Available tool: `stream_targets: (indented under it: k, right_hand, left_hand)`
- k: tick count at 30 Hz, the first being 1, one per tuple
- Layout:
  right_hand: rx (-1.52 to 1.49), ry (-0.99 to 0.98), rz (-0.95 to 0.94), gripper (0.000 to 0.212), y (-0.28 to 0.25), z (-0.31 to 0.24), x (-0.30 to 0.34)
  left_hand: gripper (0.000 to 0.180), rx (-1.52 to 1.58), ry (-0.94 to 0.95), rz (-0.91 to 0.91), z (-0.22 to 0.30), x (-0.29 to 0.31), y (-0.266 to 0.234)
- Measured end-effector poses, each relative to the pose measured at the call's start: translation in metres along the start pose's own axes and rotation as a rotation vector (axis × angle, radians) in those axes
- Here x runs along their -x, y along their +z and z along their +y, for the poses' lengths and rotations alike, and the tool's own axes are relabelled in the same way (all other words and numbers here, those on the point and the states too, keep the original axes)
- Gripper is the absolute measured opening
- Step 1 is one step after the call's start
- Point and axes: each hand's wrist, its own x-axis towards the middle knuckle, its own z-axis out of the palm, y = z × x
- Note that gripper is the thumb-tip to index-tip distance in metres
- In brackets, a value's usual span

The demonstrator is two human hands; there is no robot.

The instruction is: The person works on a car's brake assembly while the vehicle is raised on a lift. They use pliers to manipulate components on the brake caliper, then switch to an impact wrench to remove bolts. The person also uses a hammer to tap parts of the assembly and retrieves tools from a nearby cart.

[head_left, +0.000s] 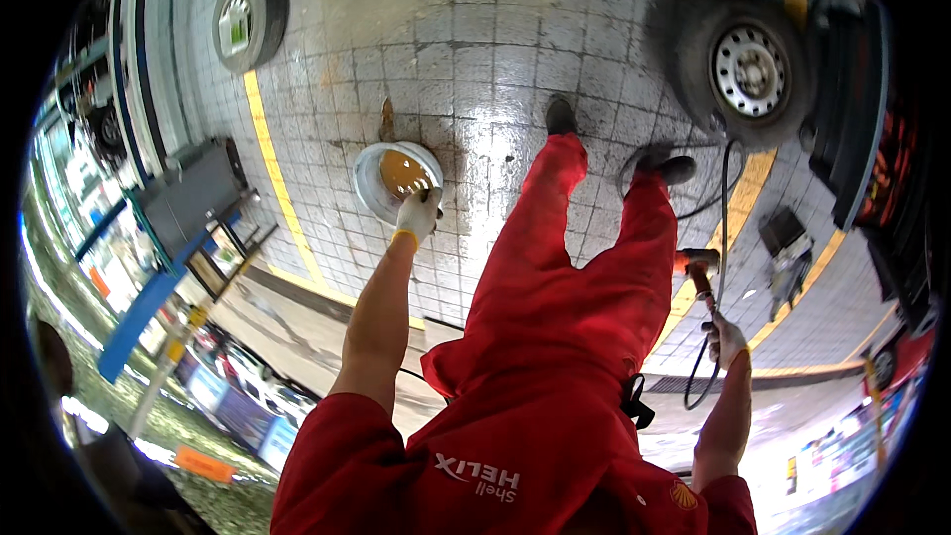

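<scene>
One bucket, left fingers gripping its rim

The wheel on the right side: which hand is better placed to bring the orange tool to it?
Probably the right hand: it holds the orange tool, on the same side as the wheel. The left hand is farther across, occupied at the rim of the pale bucket.

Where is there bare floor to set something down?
Tiles look bare between the left tyre and right wheel, and between the bucket and the left boot. The right is crowded: wheel, hose, dark boxy object.
</scene>
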Motion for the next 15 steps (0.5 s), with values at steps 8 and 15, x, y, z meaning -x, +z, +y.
stream_targets:
  k: [8, 15]
  right_hand:
    - [0.152, -0.078, 0.069, 0.048, 0.157, -0.114, 0.104]
    - [0.149, -0.221, 0.014, 0.047, 0.304, -0.231, 0.17]
  left_hand:
    - [0.046, 0.4, -0.264, -0.138, -0.063, 0.009, -0.016]
    - [0.043, 0.629, -0.358, -0.216, -0.073, -0.012, -0.07]
